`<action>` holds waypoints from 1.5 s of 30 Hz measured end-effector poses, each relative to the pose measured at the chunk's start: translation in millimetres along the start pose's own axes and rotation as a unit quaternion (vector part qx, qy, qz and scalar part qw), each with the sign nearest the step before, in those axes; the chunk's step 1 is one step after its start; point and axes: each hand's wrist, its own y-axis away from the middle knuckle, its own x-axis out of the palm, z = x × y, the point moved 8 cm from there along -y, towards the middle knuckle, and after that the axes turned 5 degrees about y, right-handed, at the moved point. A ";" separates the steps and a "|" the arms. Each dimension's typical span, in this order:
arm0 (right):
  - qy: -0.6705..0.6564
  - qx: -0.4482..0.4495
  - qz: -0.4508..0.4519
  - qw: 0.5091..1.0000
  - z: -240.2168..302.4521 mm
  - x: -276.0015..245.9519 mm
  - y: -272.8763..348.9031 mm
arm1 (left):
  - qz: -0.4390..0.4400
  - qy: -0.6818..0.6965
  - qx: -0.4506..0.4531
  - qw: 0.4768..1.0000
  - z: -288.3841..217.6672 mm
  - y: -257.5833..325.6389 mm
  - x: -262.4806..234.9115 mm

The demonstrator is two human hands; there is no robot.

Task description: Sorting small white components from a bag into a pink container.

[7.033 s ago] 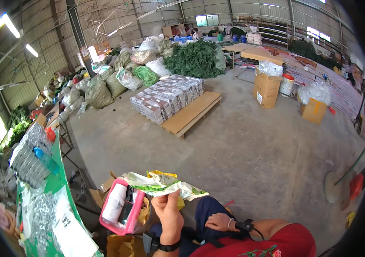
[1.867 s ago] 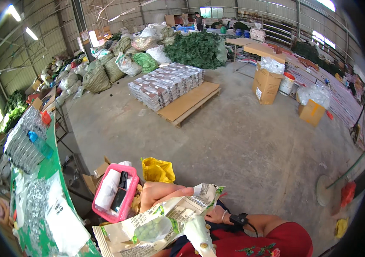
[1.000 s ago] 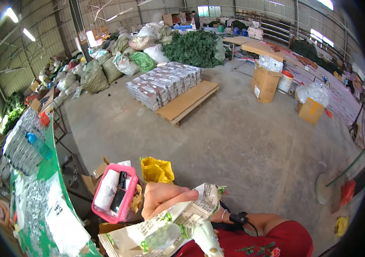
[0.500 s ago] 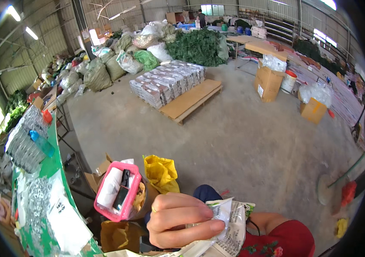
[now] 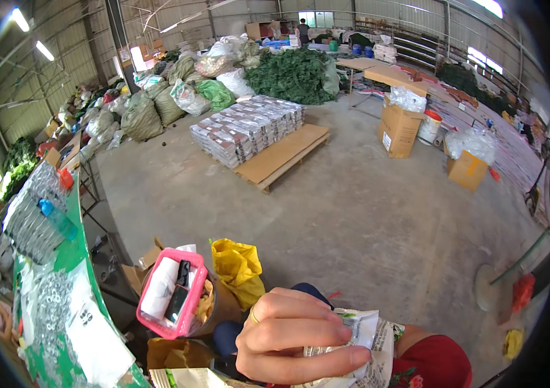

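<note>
My left hand [image 5: 301, 336], with a ring on one finger, is closed over a printed foil packet [image 5: 381, 362] at the bottom of the view. Its fingers point to the right, and a white and silvery piece of the packet shows at the fingertips. My right arm, in a red sleeve [image 5: 440, 362] with flower embroidery, comes in from the lower right toward the packet. Behind the packet, my right hand is hidden, so its fingers cannot be made out. Another pale, green-edged wrapper [image 5: 191, 378] lies at the lower edge, left of my left hand.
Left of my hand are a pink basket [image 5: 199, 284] with a white roll and dark items, and a yellow bag [image 5: 236, 265]. A green table [image 5: 80, 249] carries clear plastic pieces and a blue bottle [image 5: 58, 220]. Farther off stand a loaded pallet [image 5: 281, 165] and cartons [image 5: 399, 132].
My left hand and the packet have shifted right in the view. The wrapper at the lower edge now shows apart from the packet. The background has moved slightly as the view turned.
</note>
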 end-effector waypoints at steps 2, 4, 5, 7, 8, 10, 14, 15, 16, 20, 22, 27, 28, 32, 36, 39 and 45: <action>0.002 -0.009 -0.005 1.000 1.2 -2.8 -1.7 | -0.065 0.006 -0.012 0.998 0.7 7.6 -0.6; 0.004 -0.010 -0.010 1.000 -0.5 -2.6 0.9 | -0.111 0.017 -0.024 0.993 5.7 15.3 1.3; 0.006 -0.011 -0.013 1.000 -1.0 -2.1 1.1 | -0.120 0.022 -0.027 0.992 7.2 15.6 1.9; 0.009 -0.013 -0.018 1.000 -2.5 -0.1 2.5 | -0.124 0.025 -0.028 0.992 7.3 16.2 2.6; 0.012 -0.012 -0.019 1.000 -3.7 2.0 4.9 | -0.113 0.035 -0.034 0.992 8.7 16.2 3.5; 0.017 -0.009 -0.025 0.999 -7.0 6.0 9.5 | -0.102 0.053 -0.042 0.992 12.5 17.4 5.3; 0.032 -0.023 -0.042 0.998 1.3 1.9 5.3 | -0.081 0.068 -0.031 0.994 12.0 12.0 8.7; 0.029 -0.034 -0.036 0.998 8.2 -3.0 -2.4 | -0.081 0.041 -0.026 0.996 6.5 7.8 5.2; 0.020 -0.046 -0.035 0.998 11.2 -5.5 -8.7 | -0.083 0.026 -0.025 0.996 1.2 5.5 0.9; 0.020 -0.051 -0.033 0.998 7.4 -3.1 -4.7 | -0.089 0.032 -0.038 0.995 2.8 9.6 -3.8; 0.020 0.015 -0.051 0.998 -16.0 10.4 22.8 | -0.073 0.081 -0.030 0.994 20.1 17.1 16.2; 0.009 0.007 -0.019 1.000 -30.0 28.4 6.9 | -0.043 0.003 -0.015 0.999 11.3 20.3 1.9; 0.001 0.009 -0.025 1.000 -22.3 21.4 4.1 | -0.042 -0.010 -0.016 0.999 10.7 23.4 -0.3; -0.038 0.027 -0.090 0.995 28.5 -43.1 1.1 | 0.001 0.000 -0.048 0.999 26.7 33.2 -3.3; -0.054 0.023 -0.110 0.992 42.7 -63.8 -1.5 | 0.046 -0.035 -0.108 0.992 27.2 30.1 -2.8; -0.040 0.018 -0.084 0.996 19.9 -30.7 3.0 | 0.024 -0.078 -0.116 0.990 32.1 34.5 -8.5; -0.040 0.035 -0.075 0.996 18.1 -35.4 -1.6 | 0.014 -0.058 -0.204 0.977 49.2 61.6 -16.1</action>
